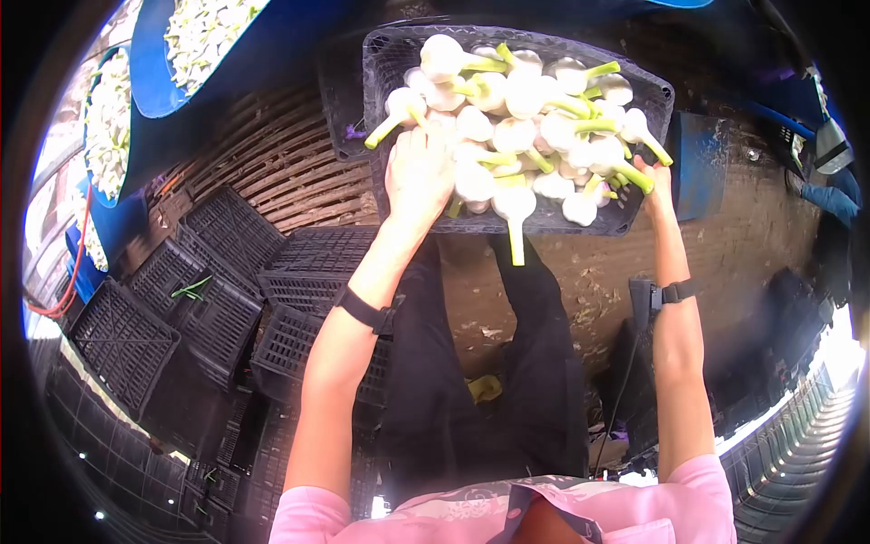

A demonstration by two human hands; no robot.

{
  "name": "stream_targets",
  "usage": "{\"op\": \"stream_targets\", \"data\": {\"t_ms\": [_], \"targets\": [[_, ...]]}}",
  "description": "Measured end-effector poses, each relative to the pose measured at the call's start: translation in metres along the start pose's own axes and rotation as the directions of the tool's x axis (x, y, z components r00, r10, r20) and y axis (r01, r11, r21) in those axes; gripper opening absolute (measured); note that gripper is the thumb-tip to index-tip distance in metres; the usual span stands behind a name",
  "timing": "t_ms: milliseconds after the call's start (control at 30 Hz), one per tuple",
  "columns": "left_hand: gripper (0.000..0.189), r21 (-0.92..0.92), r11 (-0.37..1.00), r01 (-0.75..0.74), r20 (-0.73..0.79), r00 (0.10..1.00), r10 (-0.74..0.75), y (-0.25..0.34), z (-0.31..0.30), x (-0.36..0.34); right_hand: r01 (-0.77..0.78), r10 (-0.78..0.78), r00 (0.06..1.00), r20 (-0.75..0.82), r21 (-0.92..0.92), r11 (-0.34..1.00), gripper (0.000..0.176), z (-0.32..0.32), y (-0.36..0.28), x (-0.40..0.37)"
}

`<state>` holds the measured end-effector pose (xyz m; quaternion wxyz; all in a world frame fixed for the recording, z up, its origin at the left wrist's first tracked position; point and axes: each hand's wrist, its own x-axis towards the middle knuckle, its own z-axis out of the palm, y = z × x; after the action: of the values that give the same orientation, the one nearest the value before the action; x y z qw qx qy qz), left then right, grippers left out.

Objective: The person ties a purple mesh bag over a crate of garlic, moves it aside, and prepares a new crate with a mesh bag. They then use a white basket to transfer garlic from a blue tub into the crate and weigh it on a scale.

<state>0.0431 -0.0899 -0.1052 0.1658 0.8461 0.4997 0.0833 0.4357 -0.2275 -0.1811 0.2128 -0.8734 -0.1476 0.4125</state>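
A black plastic crate (383,68) in front of me is heaped with white garlic bulbs (515,134) on short green stems. One bulb's stem hangs out over the near side. My right hand (656,184) grips the crate's right end near the near corner, with the thumb up by the rim. At the left end, my left hand (420,177) lies back-up over the crate against the garlic. Its fingers are curled, and the fingertips are hidden among the bulbs, so what they hold does not show.
Several black crates (231,236) stand stacked at my left. Blue containers (149,68) at the upper left hold more garlic. Behind the crate at left are wooden slats (294,172). A blue panel (700,168) is at right, and another person's blue-clad leg (829,201) shows far right.
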Motion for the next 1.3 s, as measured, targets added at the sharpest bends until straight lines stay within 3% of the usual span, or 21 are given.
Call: {"op": "stream_targets", "data": {"t_ms": [33,100,167,233,300,400,433,500,567,633,667,700,767,800,833,900,967,1067,1133,1233,1300], "targets": [[0.038,-0.002,1.000,0.001,-0.002,1.000,-0.001,-0.003,-0.004,0.002,-0.024,0.024,1.000,0.003,-0.010,1.000,0.033,0.001,-0.010,-0.006],[0.043,-0.082,0.991,0.110,0.191,0.977,-0.092,-0.007,-0.014,0.002,-0.011,0.011,1.000,0.023,0.023,1.000,0.035,-0.001,-0.010,-0.006],[0.047,-0.191,0.969,0.154,0.154,0.980,-0.125,-0.013,-0.023,-0.008,0.002,-0.004,0.999,0.045,0.055,0.998,0.036,-0.001,-0.009,-0.004],[0.048,-0.313,0.948,0.064,-0.071,0.993,-0.090,-0.009,-0.036,-0.018,-0.044,0.044,0.999,0.010,0.018,0.999,0.037,-0.001,-0.017,-0.011],[0.048,-0.353,0.929,0.107,-0.064,0.988,-0.138,-0.012,-0.041,-0.037,-0.048,0.047,0.998,0.034,0.025,0.999,0.036,-0.001,-0.010,-0.006],[0.041,-0.360,0.843,0.401,-0.188,0.853,-0.486,-0.027,-0.034,-0.065,0.034,-0.033,0.999,-0.007,0.119,0.992,0.035,0.001,-0.020,-0.018],[0.041,-0.236,0.862,0.448,-0.194,0.848,-0.494,-0.033,-0.035,-0.063,0.011,-0.021,0.999,0.049,0.193,0.981,0.036,0.001,-0.022,-0.020],[0.045,-0.641,0.492,0.590,0.221,0.755,-0.617,-0.055,-0.016,-0.068,0.036,-0.038,0.999,0.006,0.191,0.981,0.038,0.000,-0.016,-0.014],[0.045,-0.502,0.690,0.522,0.153,0.839,-0.523,-0.051,-0.015,-0.057,0.056,-0.072,0.996,0.055,0.258,0.964,0.045,-0.004,-0.007,-0.009],[0.041,-0.595,0.636,0.492,0.085,0.825,-0.559,-0.053,-0.005,-0.058,0.044,-0.055,0.997,0.045,0.219,0.975,0.043,-0.004,-0.012,-0.015],[0.037,-0.756,0.411,0.510,0.208,0.782,-0.587,-0.059,-0.007,-0.058,0.075,-0.081,0.997,0.019,0.216,0.973,0.042,-0.003,-0.012,-0.016],[0.032,-0.790,0.399,0.465,0.176,0.796,-0.579,-0.074,0.002,-0.062,0.103,-0.107,0.994,0.009,0.210,0.972,0.041,-0.006,-0.002,-0.008],[0.030,-0.854,-0.073,0.515,0.417,0.595,-0.687,-0.095,0.004,-0.057,0.220,-0.219,0.975,-0.019,0.087,0.972,0.039,-0.002,-0.015,-0.017],[0.025,-0.839,-0.029,0.543,0.381,0.548,-0.744,-0.109,0.016,-0.054,0.192,-0.188,0.981,-0.047,0.107,0.975,0.039,0.000,-0.017,-0.019],[0.022,-0.801,0.138,0.583,0.307,0.597,-0.741,-0.130,0.040,-0.055,0.163,-0.154,0.985,-0.076,0.127,0.978,0.040,0.002,-0.018,-0.020],[0.018,-0.793,0.151,0.591,0.336,0.630,-0.700,-0.165,0.081,-0.041,0.181,-0.173,0.982,-0.079,0.112,0.977,0.040,0.003,-0.019,-0.023],[0.018,-0.674,0.332,0.660,0.339,0.676,-0.654,-0.191,0.112,-0.011,0.204,-0.196,0.977,-0.083,0.102,0.974,0.040,-0.001,-0.015,-0.019],[0.020,-0.605,0.357,0.711,0.391,0.657,-0.645,-0.214,0.159,0.033,0.188,-0.184,0.982,-0.044,0.102,0.977,0.045,0.000,-0.017,-0.022],[0.031,-0.397,0.556,0.730,0.465,0.682,-0.564,-0.223,0.192,0.052,0.214,-0.213,0.977,-0.025,0.057,0.975,0.046,0.008,-0.032,-0.030],[0.040,-0.279,0.710,0.647,0.516,0.724,-0.457,-0.228,0.232,0.063,0.208,-0.207,0.978,-0.032,0.025,0.978,0.049,0.027,-0.056,-0.046],[0.046,-0.281,0.739,0.612,0.594,0.716,-0.366,-0.235,0.272,0.057,0.362,-0.370,0.928,0.052,-0.366,0.857,0.047,0.026,-0.057,-0.046]]}}
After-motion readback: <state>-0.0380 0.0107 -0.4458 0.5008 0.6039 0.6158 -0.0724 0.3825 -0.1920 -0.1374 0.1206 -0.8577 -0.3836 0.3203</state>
